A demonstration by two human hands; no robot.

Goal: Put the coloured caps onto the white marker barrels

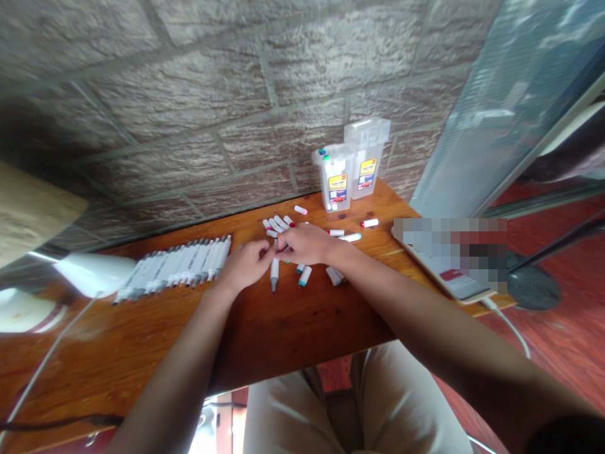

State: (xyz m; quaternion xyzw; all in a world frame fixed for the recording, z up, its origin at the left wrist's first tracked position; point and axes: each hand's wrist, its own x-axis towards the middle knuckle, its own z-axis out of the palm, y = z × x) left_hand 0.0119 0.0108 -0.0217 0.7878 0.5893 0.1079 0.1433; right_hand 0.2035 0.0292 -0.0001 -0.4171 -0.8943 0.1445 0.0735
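Beige trousers (401, 397) lie nearest, below the grip, at the edge of the wooden table (307, 325). Just on the near side of the grip lies a white marker (275, 275), its grey end pointing back toward the body; just to the right are white pieces with teal ends (305, 275), and to the left a long row of markers (174, 268). The left hand (248, 263) and right hand (305, 243) meet over the marker's far end, fingers bent together — whether either is clamped on it, I cannot tell. Just beyond, red- and pink-ended pieces (278, 223) cluster; farther right, two clear containers (337, 189) stand before the stone-block wall (312, 57).
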